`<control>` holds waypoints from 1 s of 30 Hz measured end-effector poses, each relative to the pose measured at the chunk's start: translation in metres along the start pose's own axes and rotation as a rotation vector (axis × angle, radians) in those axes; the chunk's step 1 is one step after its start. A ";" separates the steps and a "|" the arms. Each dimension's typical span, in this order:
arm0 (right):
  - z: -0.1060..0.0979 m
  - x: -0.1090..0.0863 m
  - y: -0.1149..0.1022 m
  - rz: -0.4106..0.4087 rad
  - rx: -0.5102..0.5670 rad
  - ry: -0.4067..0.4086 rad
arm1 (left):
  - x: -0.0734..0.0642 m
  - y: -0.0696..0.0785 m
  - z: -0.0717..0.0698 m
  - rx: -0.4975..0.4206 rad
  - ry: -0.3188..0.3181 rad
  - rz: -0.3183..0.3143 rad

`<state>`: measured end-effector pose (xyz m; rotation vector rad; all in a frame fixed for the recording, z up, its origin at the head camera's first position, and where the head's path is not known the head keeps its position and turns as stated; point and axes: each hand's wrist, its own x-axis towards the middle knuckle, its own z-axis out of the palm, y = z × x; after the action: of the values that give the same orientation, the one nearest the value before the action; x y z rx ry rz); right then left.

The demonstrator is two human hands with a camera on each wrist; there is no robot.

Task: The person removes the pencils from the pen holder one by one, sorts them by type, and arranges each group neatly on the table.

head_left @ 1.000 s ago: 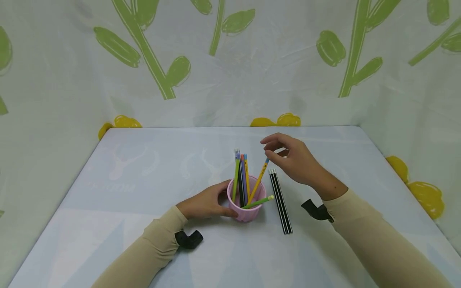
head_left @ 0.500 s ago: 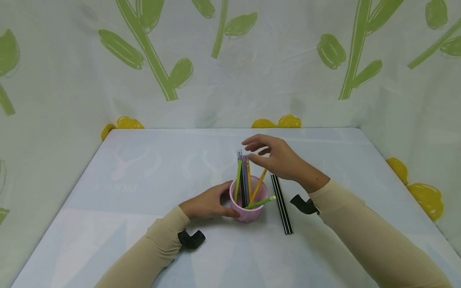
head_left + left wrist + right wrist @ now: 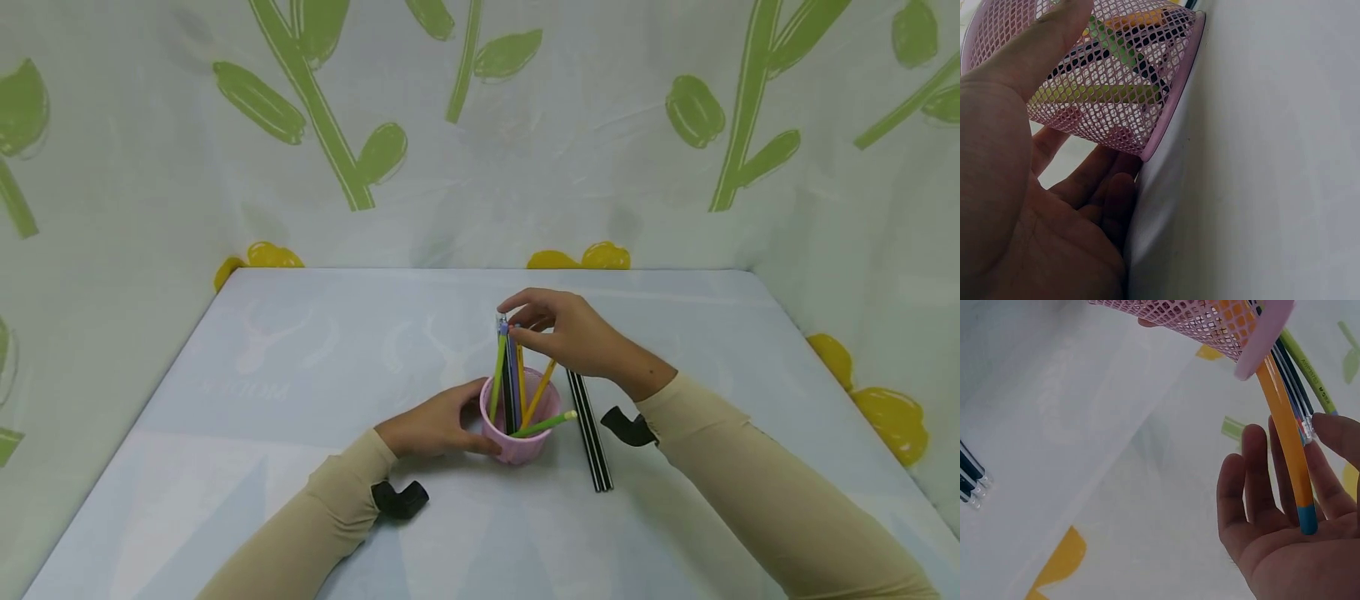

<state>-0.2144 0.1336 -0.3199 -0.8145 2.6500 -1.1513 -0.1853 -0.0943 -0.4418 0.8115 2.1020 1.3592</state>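
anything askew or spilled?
Green pencil looks askew: it slants far over the right of the cup's rim, much lower than the rest. Black pencils lie outside on the table, but side by side, so not spilled-looking. No visible damage.

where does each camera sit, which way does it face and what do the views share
Head: worn on the head, facing forward and down at the table and pink mesh cup; the left hand, right hand and both sleeves show.
Left wrist: worn on that wrist, facing the cup's mesh side; the left hand shows.
Right wrist: worn on that wrist, facing the cup and its pencils; the right hand's palm side shows.
Shared: all three see the cup; head and right wrist both see the loose black pencils.
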 end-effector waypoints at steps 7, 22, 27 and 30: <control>0.001 0.000 -0.001 -0.009 0.005 0.007 | 0.000 0.000 0.001 -0.003 -0.004 0.000; -0.004 -0.007 -0.003 -0.049 0.002 0.045 | -0.001 0.000 0.001 -0.002 0.004 0.003; -0.009 -0.010 -0.007 -0.066 -0.014 0.093 | -0.001 0.000 0.001 -0.008 0.005 0.022; -0.011 -0.012 -0.009 -0.071 -0.022 0.121 | 0.000 -0.001 0.001 -0.010 -0.001 0.016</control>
<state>-0.2044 0.1417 -0.3070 -0.8757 2.7555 -1.2279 -0.1850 -0.0943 -0.4429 0.8268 2.0901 1.3761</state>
